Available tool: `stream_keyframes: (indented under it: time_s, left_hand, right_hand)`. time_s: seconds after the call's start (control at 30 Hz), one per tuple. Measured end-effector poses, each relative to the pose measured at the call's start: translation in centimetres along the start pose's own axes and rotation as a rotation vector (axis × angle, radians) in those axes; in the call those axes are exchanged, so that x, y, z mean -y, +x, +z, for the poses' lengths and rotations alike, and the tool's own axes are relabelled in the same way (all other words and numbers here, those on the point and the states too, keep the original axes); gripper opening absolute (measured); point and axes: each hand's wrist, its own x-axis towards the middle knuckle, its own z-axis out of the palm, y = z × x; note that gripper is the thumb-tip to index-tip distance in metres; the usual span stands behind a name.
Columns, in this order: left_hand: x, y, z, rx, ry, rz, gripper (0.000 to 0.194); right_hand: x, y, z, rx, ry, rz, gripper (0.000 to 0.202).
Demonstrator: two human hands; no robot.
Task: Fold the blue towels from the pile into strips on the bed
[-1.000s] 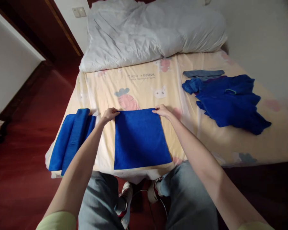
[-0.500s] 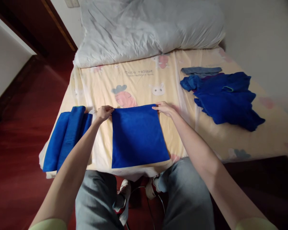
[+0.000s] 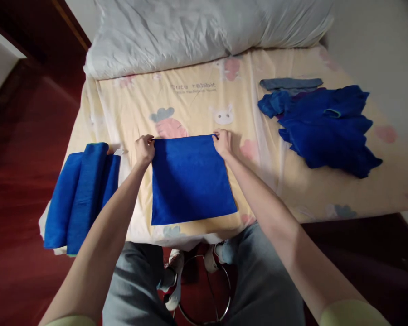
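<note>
A square blue cloth [image 3: 192, 179] lies flat on the patterned bed sheet [image 3: 197, 108] in front of me. My left hand [image 3: 145, 148] pinches its far left corner. At the far right corner, the fingers of my right hand [image 3: 222, 142] are closed on the same cloth. Several rolled blue cloths [image 3: 86, 192] lie side by side at the left edge of the bed. On the right is a loose, crumpled heap of blue cloths [image 3: 329, 131].
A large pale quilt [image 3: 190, 31] is bunched across the back of the bed. Behind the blue heap lies a grey-blue folded cloth [image 3: 290, 83]. My knees are at the bed's front edge, above a round metal stool base [image 3: 228, 294].
The view has shifted a little. My fingers have curled in more at the two far corners, and the cloth's near edge lies a bit farther from the bed's front edge.
</note>
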Motion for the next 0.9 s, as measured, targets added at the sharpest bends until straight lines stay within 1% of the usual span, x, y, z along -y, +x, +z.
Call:
stream_keyframes:
  time_s: [0.07, 0.1, 0.13, 0.2, 0.23, 0.3, 0.37, 0.43, 0.53, 0.6, 0.7, 0.77, 0.83, 0.9]
  left_hand:
    - [-1.0, -1.9, 0.7, -0.062, 0.074, 0.123, 0.042]
    - [-1.4, -3.2, 0.9, -0.069, 0.101, 0.188, 0.046]
    - [-1.9, -4.5, 1.1, -0.050, 0.119, 0.251, 0.049]
    - [-2.5, -7.6, 1.2, 0.038, 0.133, 0.340, 0.050]
    - [-2.8, -9.2, 1.1, 0.089, 0.133, 0.364, 0.051]
    - [-2.9, -12.6, 0.7, 0.170, 0.130, 0.382, 0.054]
    - [-2.6, -16.1, 0.0, 0.229, 0.123, 0.396, 0.057]
    - [-1.9, -19.7, -1.2, 0.274, 0.128, 0.425, 0.058]
    - [0.1, -24.7, -3.6, 0.352, 0.136, 0.506, 0.058]
    - [1.9, -27.4, -5.5, 0.390, 0.142, 0.554, 0.057]
    - [4.4, -30.2, -7.7, 0.382, 0.136, 0.573, 0.054]
    - [5.4, -31.1, -8.4, 0.326, 0.113, 0.567, 0.051]
    - [5.6, -31.5, -8.2, 0.251, 0.077, 0.566, 0.047]
    - [5.3, -31.4, -7.3, 0.192, 0.030, 0.565, 0.044]
  right_hand:
    - [0.9, -1.9, 0.2, -0.037, -0.142, -0.179, 0.049]
    - [1.3, -3.0, 0.3, -0.028, -0.187, -0.268, 0.053]
    - [1.7, -4.2, 0.3, 0.007, -0.214, -0.351, 0.055]
    - [2.3, -6.7, 0.3, 0.117, -0.242, -0.473, 0.056]
    - [2.4, -8.0, 0.2, 0.163, -0.258, -0.502, 0.056]
    - [2.3, -10.6, -0.4, 0.202, -0.291, -0.505, 0.056]
    - [1.9, -13.2, -1.4, 0.203, -0.313, -0.493, 0.057]
    - [1.2, -16.0, -2.8, 0.226, -0.327, -0.531, 0.057]
    - [-0.3, -20.2, -5.4, 0.331, -0.342, -0.631, 0.059]
    - [-1.5, -22.8, -7.1, 0.405, -0.330, -0.660, 0.061]
    - [-3.2, -25.8, -9.1, 0.421, -0.273, -0.614, 0.053]
    - [-3.9, -27.1, -9.9, 0.398, -0.236, -0.560, 0.045]
    - [-4.1, -27.7, -10.2, 0.376, -0.212, -0.536, 0.042]
    - [-3.9, -27.9, -10.1, 0.348, -0.201, -0.542, 0.045]
